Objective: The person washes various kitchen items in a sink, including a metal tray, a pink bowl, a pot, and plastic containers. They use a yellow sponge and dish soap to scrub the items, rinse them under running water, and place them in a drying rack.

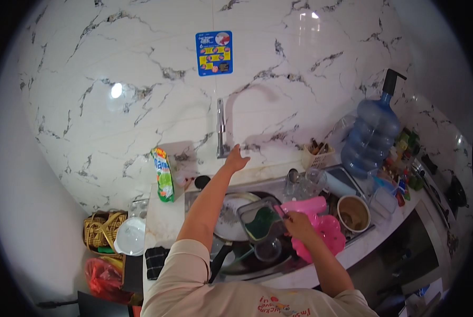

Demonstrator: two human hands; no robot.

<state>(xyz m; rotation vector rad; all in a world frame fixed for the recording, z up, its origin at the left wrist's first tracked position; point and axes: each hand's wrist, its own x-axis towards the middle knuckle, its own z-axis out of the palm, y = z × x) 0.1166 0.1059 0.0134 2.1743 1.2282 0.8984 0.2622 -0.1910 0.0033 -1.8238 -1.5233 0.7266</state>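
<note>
My left hand [236, 159] reaches to the base of a chrome gooseneck faucet [220, 128] at the wall. Its thumb and index finger are spread, with nothing between them; contact with the faucet's handle is unclear. Over the sink, my right hand [299, 226] grips the right edge of a rectangular clear container [256, 214], tilted, with a dark green patch showing in it. Under that container lies a round pan [230, 228] with a pale, dark-speckled inside. A small clear bowl [268, 250] sits below, and a pink scalloped bowl [329, 233] is beside my right wrist.
Drinking glasses [294, 188], a pink item [305, 205] and a cream tub [353, 214] crowd the sink's right side. A blue water jug [371, 134] with a pump stands behind them. A green detergent pouch [163, 174] and a dark checked cloth [157, 262] are at left.
</note>
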